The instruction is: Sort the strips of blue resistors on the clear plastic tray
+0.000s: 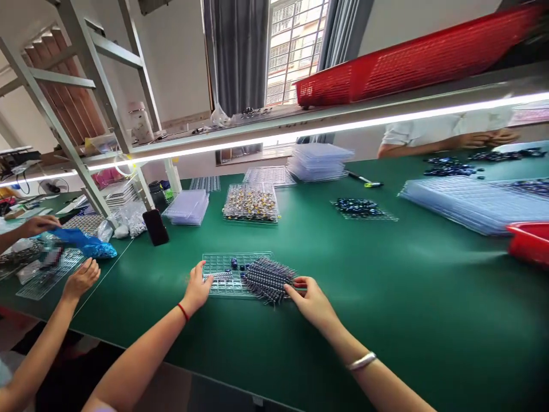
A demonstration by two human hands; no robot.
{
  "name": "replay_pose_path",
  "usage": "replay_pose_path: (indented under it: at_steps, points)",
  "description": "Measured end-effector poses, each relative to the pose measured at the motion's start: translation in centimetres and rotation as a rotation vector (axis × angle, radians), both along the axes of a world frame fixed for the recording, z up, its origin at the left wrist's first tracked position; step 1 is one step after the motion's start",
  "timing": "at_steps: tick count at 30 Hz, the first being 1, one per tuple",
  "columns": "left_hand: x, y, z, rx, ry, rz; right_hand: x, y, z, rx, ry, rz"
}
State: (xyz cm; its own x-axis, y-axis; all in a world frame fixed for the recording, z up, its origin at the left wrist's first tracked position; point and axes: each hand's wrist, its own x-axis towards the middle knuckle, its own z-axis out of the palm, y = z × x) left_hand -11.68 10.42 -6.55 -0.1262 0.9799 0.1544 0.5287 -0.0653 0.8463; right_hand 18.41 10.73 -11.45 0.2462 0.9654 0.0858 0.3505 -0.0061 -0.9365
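Observation:
A clear plastic grid tray (235, 289) lies on the green table in front of me. My left hand (197, 290) grips its left end, thumb over the edge. At the tray's right end, my right hand (311, 300) is closed with thumb and fingers around the edge, beside a heap of dark, spiky strips (270, 277). The heap covers the tray's right half, so what lies beneath is hidden. A few small dark blue pieces (234, 263) and a short pale strip (221, 276) rest in the tray's left half.
Behind stand a tray of white and yellow pieces (251, 203), clear tray stacks (319, 163) and a tray of dark pieces (362, 208). A phone (155, 227) leans at left. A co-worker's hands (81, 278) handle a blue bag (88, 243). A red basket (529, 243) stands right.

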Motion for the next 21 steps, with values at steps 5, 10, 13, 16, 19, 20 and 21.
replay_pose_path:
  at_steps: [5, 10, 13, 16, 19, 20, 21]
  points:
    - [4.5, 0.0, 2.1, 0.023, 0.277, -0.105, 0.3, 0.0, 0.8, 0.03, -0.097, 0.093]
    - [8.7, 0.5, 1.8, -0.022, 0.404, -0.12, -0.3, -0.1, 0.9, 0.021, -0.144, 0.129]
    - [9.6, 1.1, 1.7, -0.051, 0.392, -0.127, -0.4, -0.1, 1.3, 0.011, -0.16, 0.104]
    - [10.0, 1.5, 1.9, -0.071, 0.335, -0.129, -0.5, -0.4, 1.9, 0.005, -0.146, 0.099]
    - [10.3, 1.3, 1.7, -0.11, 0.231, -0.119, -0.1, -0.6, 1.3, -0.029, -0.118, 0.108]
    - [10.5, 1.2, 1.5, -0.129, 0.182, -0.116, 0.2, -0.5, 0.5, -0.047, -0.111, 0.111]
    - [10.6, 1.1, 1.2, -0.153, 0.126, -0.113, 0.6, -0.2, -0.4, -0.072, -0.095, 0.109]
